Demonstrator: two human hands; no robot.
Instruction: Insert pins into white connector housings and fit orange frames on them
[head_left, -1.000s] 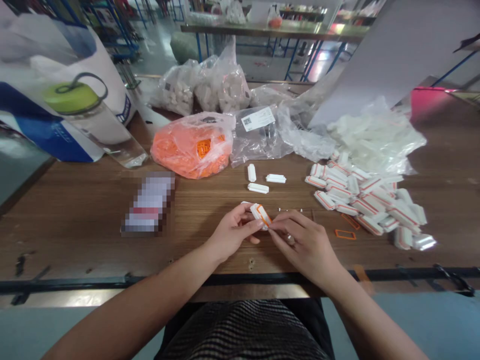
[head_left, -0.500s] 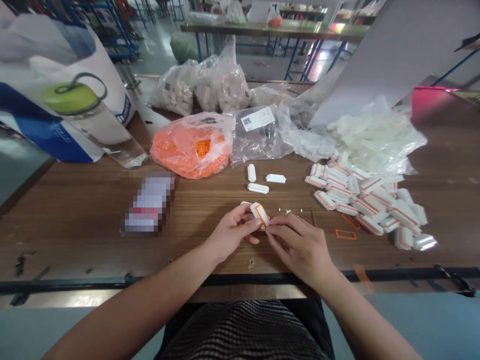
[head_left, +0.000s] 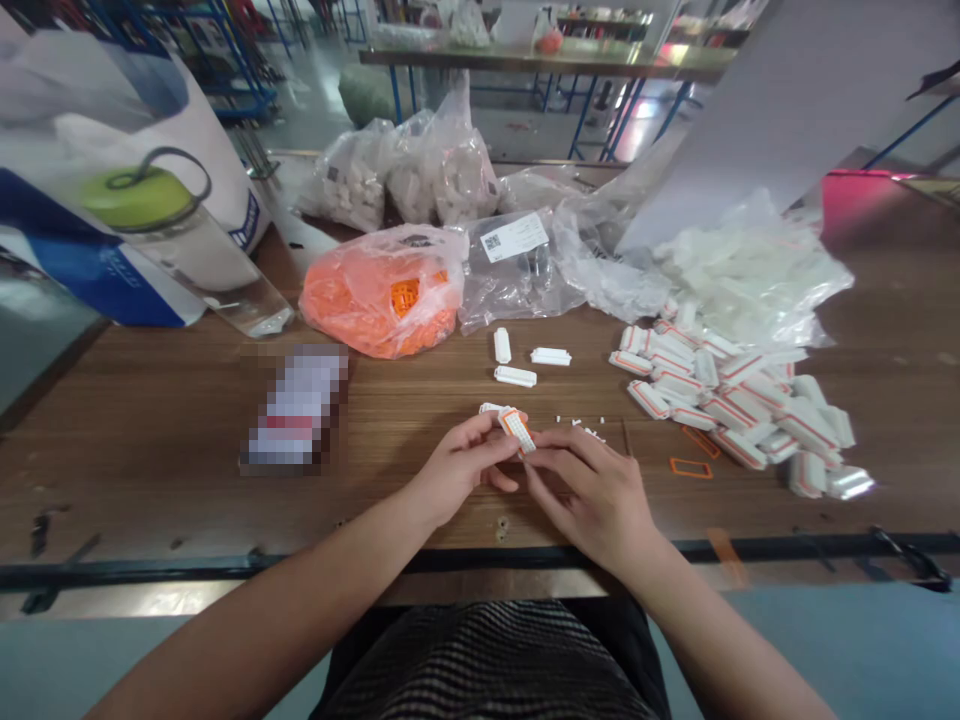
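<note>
My left hand [head_left: 465,468] pinches a small white plastic part with an orange rim [head_left: 517,431] between its fingertips. My right hand [head_left: 591,488] comes in from the other side, its fingertips on the lower end of that part. A bit of white plastic [head_left: 491,408] shows just behind my left fingers. Close to my right hand lie tiny white bits [head_left: 579,425]. Further right, two loose orange rectangular frames [head_left: 691,468] rest on the wooden table [head_left: 187,500].
A heap of white parts with orange rims [head_left: 720,400] lies to the right, before a clear bag of white pieces [head_left: 750,270]. Several white parts [head_left: 515,376] lie ahead, near an orange-filled bag [head_left: 382,292]. A pixelated box [head_left: 297,405] and a water bottle [head_left: 180,240] stand left.
The white part has turned in my fingers, now showing a different face. My right hand has moved slightly left, closer to my left hand.
</note>
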